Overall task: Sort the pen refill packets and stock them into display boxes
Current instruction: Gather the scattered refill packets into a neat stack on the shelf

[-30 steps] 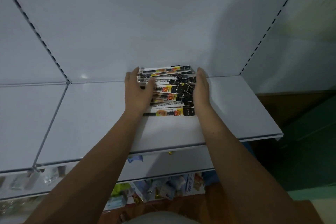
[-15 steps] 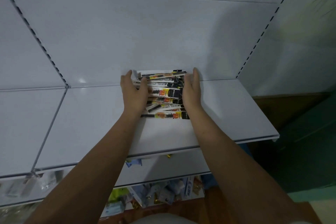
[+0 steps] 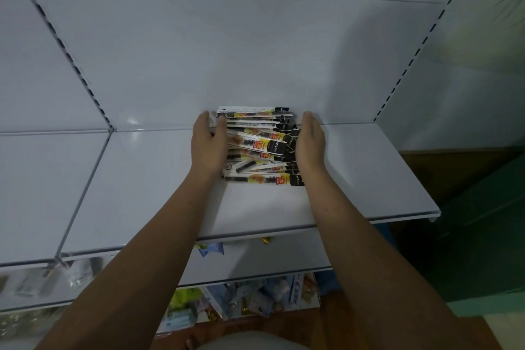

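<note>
On the shelf (image 3: 355, 179), at 12 o'clock, pen refill packets (image 3: 261, 148) lie heaped; left hand (image 3: 208, 145) at their 9 o'clock, right hand (image 3: 311, 142) at 3, both released, straight fingers pressing the heap

Packets (image 3: 260, 145) lie on shelf (image 3: 147, 179) against back panel (image 3: 227, 51), between left hand (image 3: 208, 145) and right hand (image 3: 311, 142).

On the white metal shelf (image 3: 369, 179), a loose, fanned pile of pen refill packets (image 3: 261, 148), lying flat and crosswise, pushed back against the white rear panel (image 3: 227, 51) near the shelf's middle.
</note>
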### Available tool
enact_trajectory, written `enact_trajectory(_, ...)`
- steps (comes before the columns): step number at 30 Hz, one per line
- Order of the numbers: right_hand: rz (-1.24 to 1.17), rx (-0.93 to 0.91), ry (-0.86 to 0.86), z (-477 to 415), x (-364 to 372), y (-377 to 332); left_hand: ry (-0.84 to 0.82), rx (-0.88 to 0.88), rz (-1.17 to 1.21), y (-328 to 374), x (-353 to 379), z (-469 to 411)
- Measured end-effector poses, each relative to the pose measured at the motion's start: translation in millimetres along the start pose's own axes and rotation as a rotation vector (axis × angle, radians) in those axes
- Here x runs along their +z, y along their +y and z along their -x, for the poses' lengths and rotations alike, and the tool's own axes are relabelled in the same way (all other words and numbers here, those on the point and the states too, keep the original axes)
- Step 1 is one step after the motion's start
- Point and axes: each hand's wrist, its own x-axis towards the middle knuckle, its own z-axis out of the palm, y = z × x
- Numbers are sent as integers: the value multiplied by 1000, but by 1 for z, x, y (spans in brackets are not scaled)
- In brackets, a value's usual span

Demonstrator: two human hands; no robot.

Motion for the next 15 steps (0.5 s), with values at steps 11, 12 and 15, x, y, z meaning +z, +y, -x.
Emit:
enact_trajectory(11,-148,-25,77,17,-4,8,-11,61,-29,13,3,37)
enact_trajectory(12,-126,-54,69,18,-12,7,-40,102,-60,11,-2,36)
enact_trajectory(15,139,-319,-161,20,-37,10,-241,301,-372,0,-23,29)
